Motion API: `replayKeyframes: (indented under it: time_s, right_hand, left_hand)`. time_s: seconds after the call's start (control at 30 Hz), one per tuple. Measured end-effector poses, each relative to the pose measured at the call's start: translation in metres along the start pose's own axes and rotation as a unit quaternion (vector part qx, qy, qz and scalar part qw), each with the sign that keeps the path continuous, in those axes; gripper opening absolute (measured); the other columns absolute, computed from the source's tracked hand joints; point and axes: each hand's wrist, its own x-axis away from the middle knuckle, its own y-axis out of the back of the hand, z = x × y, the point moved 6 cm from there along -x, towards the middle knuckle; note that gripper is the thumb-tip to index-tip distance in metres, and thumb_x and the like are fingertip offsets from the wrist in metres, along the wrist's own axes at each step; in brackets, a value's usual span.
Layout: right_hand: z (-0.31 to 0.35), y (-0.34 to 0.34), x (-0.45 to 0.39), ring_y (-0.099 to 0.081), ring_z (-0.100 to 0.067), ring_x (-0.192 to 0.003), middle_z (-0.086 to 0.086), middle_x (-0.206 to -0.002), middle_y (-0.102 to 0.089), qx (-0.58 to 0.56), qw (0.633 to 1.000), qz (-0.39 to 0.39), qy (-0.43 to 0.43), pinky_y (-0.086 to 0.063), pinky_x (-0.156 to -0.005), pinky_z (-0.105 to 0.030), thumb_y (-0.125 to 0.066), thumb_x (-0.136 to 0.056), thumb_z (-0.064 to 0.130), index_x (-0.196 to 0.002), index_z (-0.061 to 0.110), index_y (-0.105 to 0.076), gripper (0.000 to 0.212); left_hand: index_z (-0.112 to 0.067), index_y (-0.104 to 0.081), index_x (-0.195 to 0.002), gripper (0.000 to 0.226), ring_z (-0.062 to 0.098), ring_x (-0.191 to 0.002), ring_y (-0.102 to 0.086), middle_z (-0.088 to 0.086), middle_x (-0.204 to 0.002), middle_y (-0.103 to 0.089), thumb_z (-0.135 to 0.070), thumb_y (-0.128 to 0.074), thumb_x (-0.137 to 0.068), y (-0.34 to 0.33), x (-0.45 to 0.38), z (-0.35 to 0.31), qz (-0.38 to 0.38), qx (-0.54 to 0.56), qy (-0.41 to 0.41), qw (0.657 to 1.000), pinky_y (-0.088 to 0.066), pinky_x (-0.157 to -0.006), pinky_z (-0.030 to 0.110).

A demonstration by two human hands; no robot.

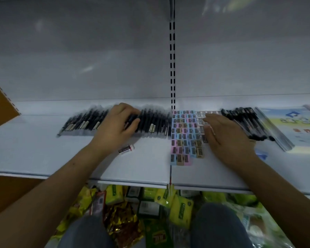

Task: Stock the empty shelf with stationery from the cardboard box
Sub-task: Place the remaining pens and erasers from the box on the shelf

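Both bare forearms reach forward, the left hand [117, 125] with fingers curled downward, the right hand [227, 138] flat with fingers extended.

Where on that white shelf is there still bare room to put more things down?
The white shelf is bare at its front left, ahead of the row of dark pens, around one small loose eraser. The back strip behind the pens is also free. From the pastel sharpeners rightward it is crowded.

shelf [43, 154] white | pens [150, 120] black | sharpeners [184, 133] pink, blue, tan checker
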Motion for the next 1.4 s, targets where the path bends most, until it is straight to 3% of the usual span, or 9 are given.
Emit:
replayKeyframes:
  time_s: [0.1, 0.23, 0.4, 0.63, 0.83, 1.0, 1.1, 1.23, 1.4]
  right_hand:
    - [0.01, 0.006, 0.0, -0.059, -0.03, -0.112, -0.012, -0.122, -0.064, -0.006, 0.999, -0.028, 0.035, -0.042, -0.1, -0.039, -0.03, -0.099, 0.033, -0.123, 0.007, -0.062, 0.047]
    - [0.011, 0.019, 0.005, -0.056, -0.026, -0.108, -0.01, -0.116, -0.064, -0.055, 0.995, -0.066, 0.048, -0.041, -0.095, -0.034, -0.036, -0.1, 0.025, -0.119, 0.007, -0.063, 0.037]
    - [-0.023, 0.045, 0.03, -0.057, -0.021, -0.101, -0.005, -0.11, -0.063, -0.062, 0.993, -0.101, -0.027, -0.042, -0.081, -0.027, -0.044, -0.097, 0.022, -0.115, 0.014, -0.066, 0.029]
    - [-0.059, 0.052, 0.08, -0.057, -0.012, -0.102, 0.007, -0.108, -0.065, -0.042, 0.998, 0.041, -0.022, -0.043, -0.087, -0.023, -0.061, -0.093, 0.036, -0.114, 0.025, -0.069, 0.025]
    - [-0.075, 0.061, 0.092, -0.057, -0.012, -0.091, 0.004, -0.099, -0.064, -0.057, 0.996, 0.031, -0.058, -0.047, -0.082, -0.026, -0.07, -0.088, 0.03, -0.108, 0.021, -0.071, 0.022]
    - [-0.067, 0.059, 0.082, -0.056, -0.015, -0.1, 0.004, -0.107, -0.065, 0.013, 0.999, 0.032, -0.036, -0.042, -0.084, -0.027, -0.065, -0.087, 0.047, -0.116, 0.023, -0.068, 0.038]
    - [-0.061, 0.058, 0.067, -0.057, -0.02, -0.102, 0.004, -0.107, -0.068, 0.05, 0.997, 0.043, -0.026, -0.045, -0.089, -0.033, -0.064, -0.088, 0.038, -0.11, 0.023, -0.069, 0.027]
    - [-0.06, 0.054, 0.061, -0.055, -0.018, -0.098, 0.005, -0.095, -0.067, 0.02, 0.998, 0.054, -0.04, -0.045, -0.087, -0.034, -0.064, -0.085, 0.021, -0.103, 0.022, -0.068, 0.018]
    - [-0.067, 0.058, 0.047, -0.048, -0.012, -0.089, 0.006, -0.094, -0.054, -0.033, 0.997, 0.074, -0.014, -0.039, -0.077, -0.023, -0.058, -0.082, 0.0, -0.107, 0.016, -0.069, 0.032]
  left_hand:
    - [-0.027, -0.062, -0.11, 0.015, 0.003, -0.092, -0.052, -0.008, -0.102, -0.051, -0.032, -0.06, -0.096, 0.01, 0.041, -0.001, 0.038, 0.033, 0.065, 0.997, -0.045, -0.077, 0.024]
    - [-0.037, -0.066, -0.113, 0.019, 0.0, -0.093, -0.056, -0.014, -0.114, -0.051, -0.031, -0.063, -0.094, -0.006, 0.066, -0.002, 0.152, 0.036, 0.101, 0.983, -0.047, -0.084, 0.02]
    - [-0.03, -0.071, -0.108, 0.018, 0.001, -0.081, -0.057, -0.004, -0.1, -0.062, -0.023, -0.065, -0.093, -0.005, 0.037, -0.046, 0.064, 0.095, 0.114, 0.987, -0.04, -0.067, 0.006]
    - [-0.021, -0.073, -0.103, 0.014, 0.008, -0.08, -0.053, -0.002, -0.1, -0.056, -0.026, -0.069, -0.09, -0.065, -0.009, -0.183, 0.056, 0.108, -0.01, 0.993, -0.044, -0.078, 0.019]
    - [-0.012, -0.067, -0.112, 0.033, 0.019, -0.091, -0.054, 0.004, -0.112, -0.05, -0.039, -0.061, -0.094, -0.126, -0.008, -0.224, 0.178, 0.001, 0.002, 0.984, -0.044, -0.08, 0.028]
    - [-0.013, -0.065, -0.115, 0.038, 0.015, -0.091, -0.052, 0.002, -0.105, -0.053, -0.039, -0.068, -0.087, -0.117, -0.004, -0.219, 0.246, 0.057, -0.006, 0.968, -0.043, -0.078, 0.029]
    - [-0.002, -0.069, -0.101, 0.031, 0.029, -0.09, -0.061, 0.018, -0.101, -0.064, -0.029, -0.068, -0.086, -0.116, -0.008, -0.216, 0.291, 0.045, -0.002, 0.956, -0.05, -0.081, 0.04]
    - [-0.004, -0.069, -0.095, 0.024, 0.026, -0.085, -0.065, 0.019, -0.101, -0.068, -0.026, -0.069, -0.085, -0.116, -0.016, -0.221, 0.288, 0.04, 0.001, 0.957, -0.054, -0.081, 0.042]
    - [-0.011, -0.071, -0.111, 0.028, 0.01, -0.079, -0.055, 0.002, -0.102, -0.065, -0.022, -0.071, -0.086, -0.104, -0.029, -0.213, 0.244, 0.04, -0.004, 0.969, -0.043, -0.072, 0.02]
